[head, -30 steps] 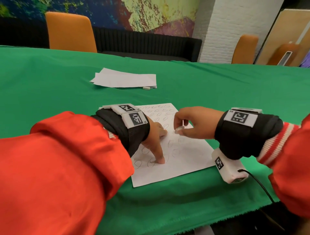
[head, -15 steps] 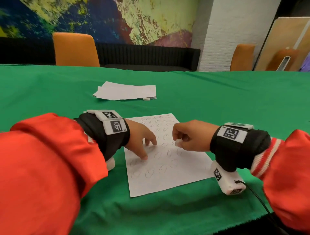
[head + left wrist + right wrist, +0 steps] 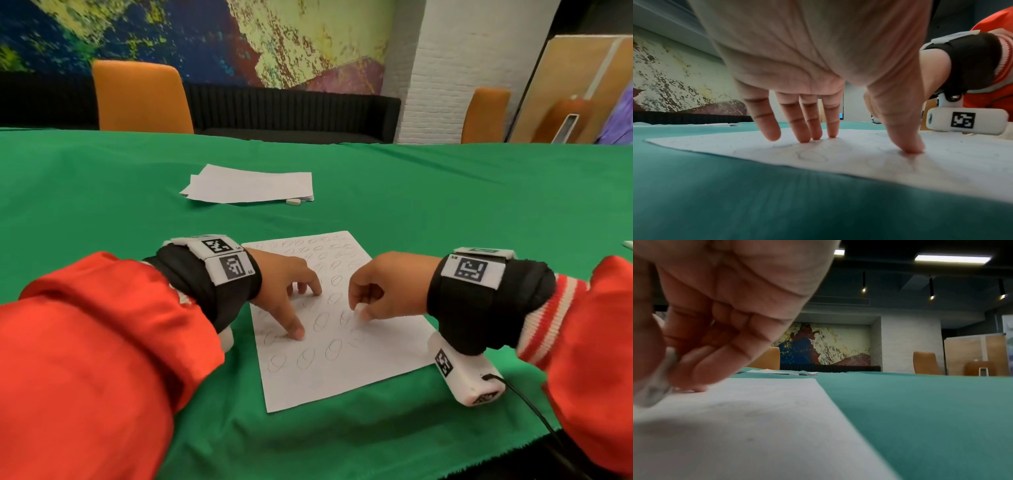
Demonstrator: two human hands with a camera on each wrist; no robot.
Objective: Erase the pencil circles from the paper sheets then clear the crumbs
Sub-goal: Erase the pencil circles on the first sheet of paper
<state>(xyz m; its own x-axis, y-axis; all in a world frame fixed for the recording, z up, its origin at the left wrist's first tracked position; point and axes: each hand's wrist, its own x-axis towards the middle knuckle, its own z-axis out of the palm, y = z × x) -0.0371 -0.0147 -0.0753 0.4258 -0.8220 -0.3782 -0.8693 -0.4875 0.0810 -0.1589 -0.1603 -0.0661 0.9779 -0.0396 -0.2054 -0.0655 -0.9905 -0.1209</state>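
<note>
A white paper sheet [image 3: 342, 373] [image 3: 869, 155] [image 3: 748, 426] with several pencil circles lies on the green tablecloth in front of me. My left hand [image 3: 291, 291] [image 3: 818, 113] presses it down with spread, straight fingers; the thumb and fingertips touch the paper. My right hand [image 3: 370, 298] [image 3: 694, 337] pinches a small white eraser [image 3: 359, 307] [image 3: 655, 386] between thumb and fingers, its tip on the sheet's right part. The sheet's lower right area looks faint or blank.
A stack of more paper sheets [image 3: 250, 186] lies farther back on the green table [image 3: 479, 205], with a second small eraser [image 3: 293, 202] at its front edge. Orange chairs [image 3: 140, 97] stand behind the table. The table's near edge is at bottom right.
The head view has tilted and pulled back, so hands and sheet sit lower in frame. My left hand shifted on the sheet, still pressing. The right hand brought the eraser down onto the paper.
</note>
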